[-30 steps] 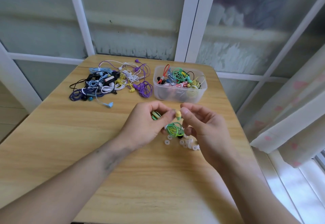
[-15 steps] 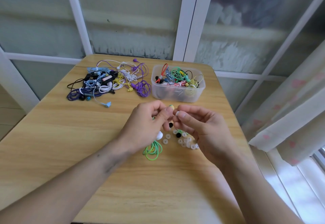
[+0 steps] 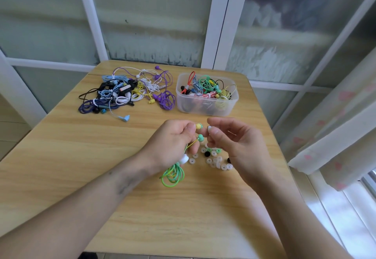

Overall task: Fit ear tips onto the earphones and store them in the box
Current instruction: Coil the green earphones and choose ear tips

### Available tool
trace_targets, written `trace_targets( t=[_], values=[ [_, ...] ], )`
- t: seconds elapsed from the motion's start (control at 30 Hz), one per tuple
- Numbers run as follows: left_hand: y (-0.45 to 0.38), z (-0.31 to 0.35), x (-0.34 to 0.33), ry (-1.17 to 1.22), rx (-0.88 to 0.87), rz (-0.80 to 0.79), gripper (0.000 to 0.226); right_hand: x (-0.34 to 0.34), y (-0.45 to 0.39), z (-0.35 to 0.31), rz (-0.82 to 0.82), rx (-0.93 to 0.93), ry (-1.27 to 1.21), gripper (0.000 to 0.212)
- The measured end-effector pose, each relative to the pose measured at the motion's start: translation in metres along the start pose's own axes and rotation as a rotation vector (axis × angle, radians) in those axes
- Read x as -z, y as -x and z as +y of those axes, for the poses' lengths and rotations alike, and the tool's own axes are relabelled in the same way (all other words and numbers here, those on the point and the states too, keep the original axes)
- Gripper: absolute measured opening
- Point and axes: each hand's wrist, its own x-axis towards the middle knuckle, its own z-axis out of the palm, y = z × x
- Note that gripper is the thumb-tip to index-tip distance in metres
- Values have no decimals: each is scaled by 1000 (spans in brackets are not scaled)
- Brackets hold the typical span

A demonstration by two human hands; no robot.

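Observation:
My left hand (image 3: 173, 142) pinches a yellow-green earbud (image 3: 199, 125) of a green earphone set. Its second bud (image 3: 200, 137) hangs just below, and the coiled green cable (image 3: 173, 175) droops under my palm. My right hand (image 3: 238, 144) pinches a small white ear tip (image 3: 209, 127) a short gap to the right of the held bud. Several loose white, green and black ear tips (image 3: 215, 158) lie on the table beneath both hands. A clear plastic box (image 3: 207, 107) at the back holds several coiled earphones.
A tangled pile of earphones (image 3: 126, 93) in purple, blue, white, yellow and black lies at the back left of the wooden table (image 3: 81, 157). Window frames stand behind the table; a curtain (image 3: 335, 126) hangs at the right.
The coiled cable dropped from between my hands to hang below my left palm. My hands then parted slightly, with the ear tip now held just off the bud.

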Motion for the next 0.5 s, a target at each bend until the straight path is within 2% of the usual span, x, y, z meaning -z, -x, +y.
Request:
trace_targets(
  t=[0.13,0.23,0.33,0.4,0.5],
  values=[
    [1,3,1,-15,68,28,36,-4,2,0,-88,88,215,15],
    [2,1,1,-119,71,54,38,-8,4,2,-80,121,267,11],
    [0,-2,1,-205,32,95,33,-10,5,2,-35,122,264,7],
    [0,-2,0,-202,-16,119,23,-10,5,2,-28,116,276,8],
    [2,0,-2,-207,-102,141,20,-9,5,0,-12,113,274,11]
  ],
)
